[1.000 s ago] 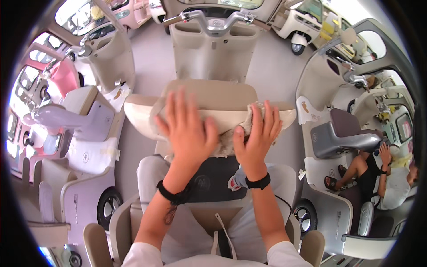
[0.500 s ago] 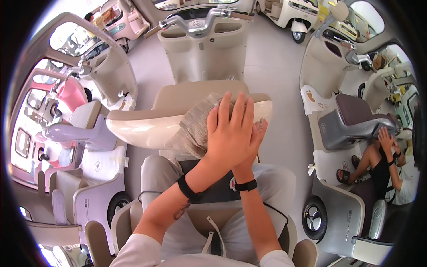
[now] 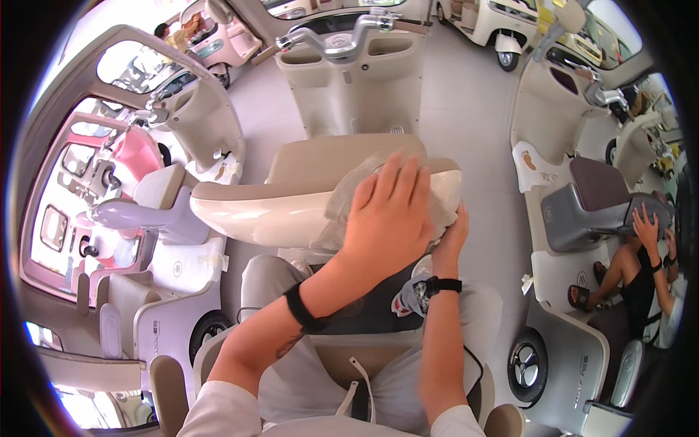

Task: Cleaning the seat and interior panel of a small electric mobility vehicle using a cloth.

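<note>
In front of me is a scooter seat [image 3: 342, 156] with a beige cushion top and a glossy cream base [image 3: 269, 216]. A wrinkled grey-beige cloth [image 3: 336, 211] drapes over its right part. My left hand [image 3: 389, 215] lies flat on the cloth, fingers stretched toward the far side and slightly blurred. At the seat's right end, my right hand [image 3: 451, 237] is closed round the corner by the cloth's edge; some of its fingers are hidden. Both wrists wear black bands.
Handlebars [image 3: 338, 47] on a beige front panel [image 3: 357, 95] rise beyond the seat. A lilac scooter [image 3: 164, 320] stands left, a grey one [image 3: 568, 364] right. Another person's hands [image 3: 646, 229] rest on the grey scooter's seat. Dark wheels [image 3: 527, 364] flank me.
My right hand has come out from under my left and moved right to the seat's end. The left stays on the cloth. The whole view has shifted slightly.
</note>
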